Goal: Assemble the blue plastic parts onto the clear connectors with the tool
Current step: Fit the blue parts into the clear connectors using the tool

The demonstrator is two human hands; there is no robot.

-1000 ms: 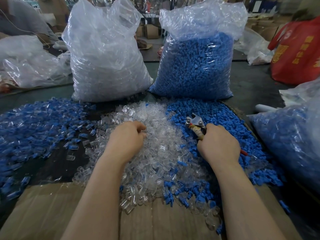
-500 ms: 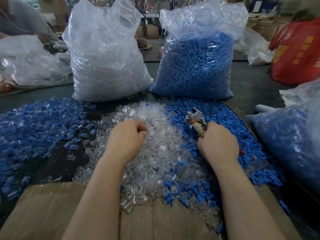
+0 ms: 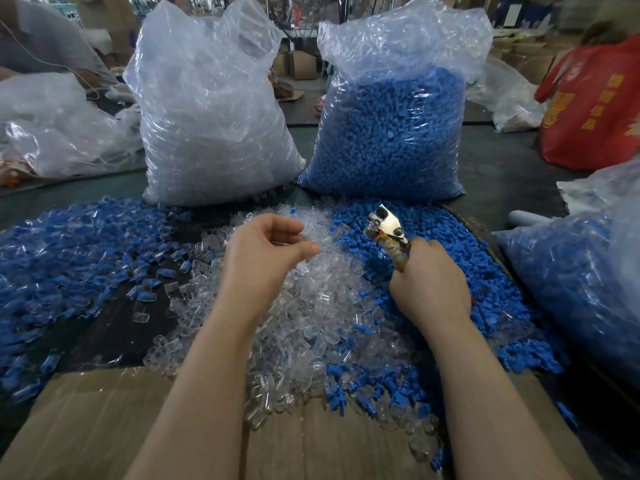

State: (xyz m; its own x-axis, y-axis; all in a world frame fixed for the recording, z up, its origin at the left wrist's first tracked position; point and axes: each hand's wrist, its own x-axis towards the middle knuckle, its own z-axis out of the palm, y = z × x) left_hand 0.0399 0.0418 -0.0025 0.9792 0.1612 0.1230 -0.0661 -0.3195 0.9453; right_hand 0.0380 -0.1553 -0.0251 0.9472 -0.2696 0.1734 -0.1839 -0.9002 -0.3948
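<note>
We record even, soft light, glare on the clear bags [image 3: 214,109], wide-angle bending and blur toward the edges.

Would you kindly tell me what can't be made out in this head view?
- Left hand: its curled fingers may pinch a clear connector, but transparent against the clear pile, too small to confirm.
- Tool: the handles are hidden inside the right hand.
- Tool tip: too small to tell whether it holds a blue part.
- Right bag: blurred, cut off by the edge.
</note>
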